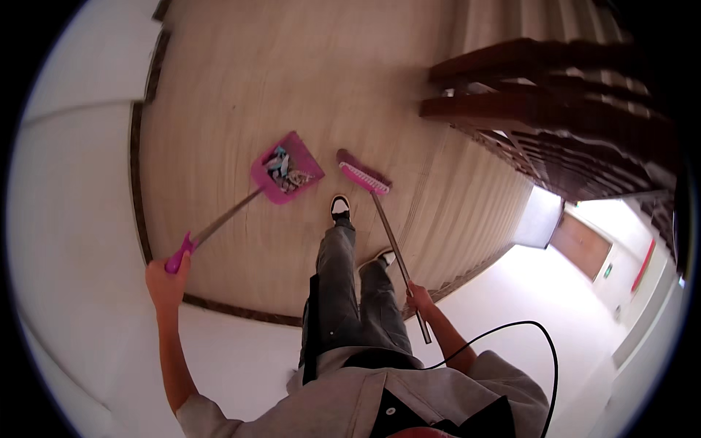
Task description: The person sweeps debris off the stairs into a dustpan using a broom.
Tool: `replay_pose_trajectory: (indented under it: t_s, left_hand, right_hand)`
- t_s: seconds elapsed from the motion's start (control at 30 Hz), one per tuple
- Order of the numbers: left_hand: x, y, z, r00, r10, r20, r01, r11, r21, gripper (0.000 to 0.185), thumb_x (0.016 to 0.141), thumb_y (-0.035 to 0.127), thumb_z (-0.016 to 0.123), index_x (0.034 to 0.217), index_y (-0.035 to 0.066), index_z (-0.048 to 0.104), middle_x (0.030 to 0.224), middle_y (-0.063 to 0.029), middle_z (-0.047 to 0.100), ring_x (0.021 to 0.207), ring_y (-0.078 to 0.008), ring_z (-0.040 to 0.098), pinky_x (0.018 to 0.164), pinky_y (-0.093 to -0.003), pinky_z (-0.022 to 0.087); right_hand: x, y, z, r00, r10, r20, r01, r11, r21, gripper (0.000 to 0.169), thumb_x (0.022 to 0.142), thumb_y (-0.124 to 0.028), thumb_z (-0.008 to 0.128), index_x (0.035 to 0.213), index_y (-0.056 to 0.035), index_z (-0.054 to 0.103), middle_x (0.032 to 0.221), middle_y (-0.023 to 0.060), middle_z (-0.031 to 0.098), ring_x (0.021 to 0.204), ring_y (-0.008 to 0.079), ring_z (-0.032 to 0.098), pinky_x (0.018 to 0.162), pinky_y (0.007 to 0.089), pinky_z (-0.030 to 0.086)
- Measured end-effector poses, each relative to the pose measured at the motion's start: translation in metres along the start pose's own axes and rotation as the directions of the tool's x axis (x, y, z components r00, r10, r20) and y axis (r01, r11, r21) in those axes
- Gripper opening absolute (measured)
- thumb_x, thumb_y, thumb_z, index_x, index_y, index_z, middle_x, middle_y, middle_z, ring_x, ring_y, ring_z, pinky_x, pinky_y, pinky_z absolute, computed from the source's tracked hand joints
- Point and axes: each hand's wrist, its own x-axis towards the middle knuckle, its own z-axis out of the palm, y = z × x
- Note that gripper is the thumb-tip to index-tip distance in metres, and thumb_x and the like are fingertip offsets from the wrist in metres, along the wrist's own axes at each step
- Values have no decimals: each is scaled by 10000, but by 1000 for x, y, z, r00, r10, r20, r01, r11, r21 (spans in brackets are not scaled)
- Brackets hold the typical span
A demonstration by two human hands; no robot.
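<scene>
My left hand (166, 282) grips the purple handle end of a long-handled pink dustpan (263, 167), held out to the left. Crumpled scraps and debris (286, 171), some pale blue and white, lie inside the pan. My right hand (419, 297) is closed around the metal pole of a broom (366, 178), whose pink head with dark bristles is just right of the pan, apart from it. Whether the pan and the bristles touch the floor I cannot tell.
I stand on a tiled landing (230, 131) bordered by dark skirting (137, 180) along white walls. Steps (471, 186) run down on the right beside a dark wooden banister (482, 104); more steps show at the top right. A black cable (534, 323) loops from my waist.
</scene>
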Motion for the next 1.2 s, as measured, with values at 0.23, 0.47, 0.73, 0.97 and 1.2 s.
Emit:
replay_pose_trajectory:
  t_s: [0.23,0.47,0.73,0.97,1.2]
  left_hand:
    - [-68,-12,20,998,-59,11,59,996,-66,475,749,354,704,539,-35,529,461,-176,384,389,-300,357,421,-392,325]
    - [-283,32,106,885,-464,17,435,816,-380,433,762,376,692,584,-2,580,482,-182,451,415,-333,432,426,-381,346]
    - [-576,224,226,392,-917,76,676,231,-700,359,749,247,734,540,14,557,432,-88,403,378,-136,369,395,-322,303]
    - [-607,374,301,39,-966,255,391,-220,-894,333,769,239,713,564,27,557,445,-67,414,401,-126,380,411,-317,315]
    - [-761,480,268,-184,-880,437,176,-467,-867,311,714,183,713,507,26,542,411,-45,417,358,-118,373,385,-305,309]
  right_hand:
    - [0,-77,-6,960,-271,-65,264,959,-100,439,936,-500,431,799,-83,449,548,21,406,403,162,418,387,304,379]
    - [75,-184,-39,981,-159,-109,130,963,-237,229,931,-279,446,830,-74,446,579,36,426,409,164,403,399,296,391]
    - [97,-210,-47,995,-91,32,91,788,-608,220,886,-77,467,714,-115,335,531,-11,315,409,104,335,385,237,327]
    - [36,-156,-29,849,528,-9,-460,730,-505,269,884,-112,504,667,-124,346,529,-28,305,409,85,333,382,218,298]
    - [-22,-96,-41,942,-105,319,267,-345,-900,248,888,-231,540,693,-113,441,511,0,412,354,118,375,320,269,300]
